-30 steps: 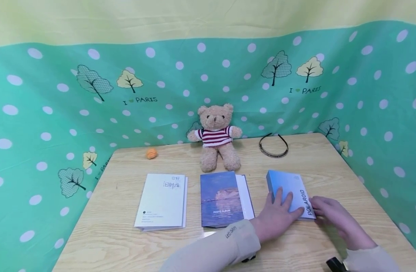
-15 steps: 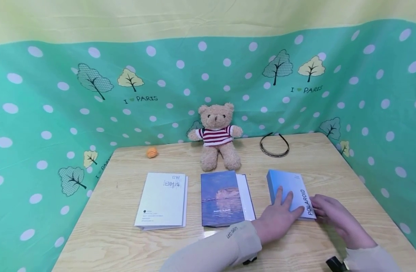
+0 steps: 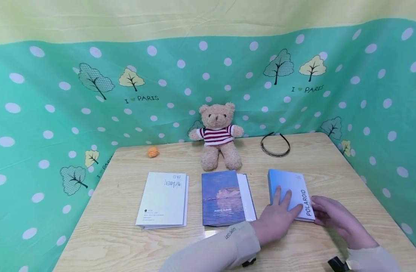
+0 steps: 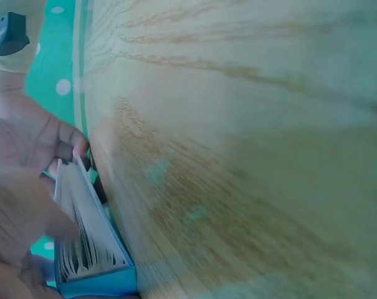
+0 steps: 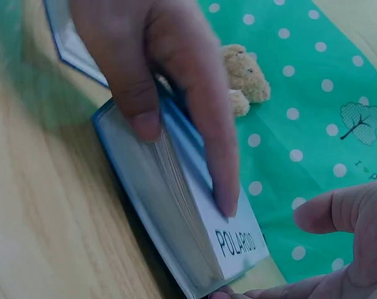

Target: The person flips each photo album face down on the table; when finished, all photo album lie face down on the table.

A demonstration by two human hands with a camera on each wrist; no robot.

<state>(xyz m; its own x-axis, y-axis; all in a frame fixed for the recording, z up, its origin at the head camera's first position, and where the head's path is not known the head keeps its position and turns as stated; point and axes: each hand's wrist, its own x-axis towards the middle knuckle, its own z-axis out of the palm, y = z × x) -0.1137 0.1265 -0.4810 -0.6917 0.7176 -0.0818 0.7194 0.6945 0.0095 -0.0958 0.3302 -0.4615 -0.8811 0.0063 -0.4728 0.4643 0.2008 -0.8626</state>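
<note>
A blue-to-white photo album marked POLAROID lies at the right of the table. My left hand grips it, with spread fingers on the cover and the thumb at the page edges. The left wrist view shows the pages fanned between the covers, that thumb blurred against them. Beside the album's right end is my right hand. Its fingertips touch the lower corner, while its thumb stands apart. The fingers' undersides are partly hidden.
A purple-blue photo album lies left of my hands, and a white album farther left. Behind them are a teddy bear, a black headband and a small orange ball-like thing. A dotted cloth hangs behind the table.
The POLAROID album's near right corner has shifted very slightly toward me. Both hands have stayed at the album with only small finger movement. The head view has drifted slightly.
</note>
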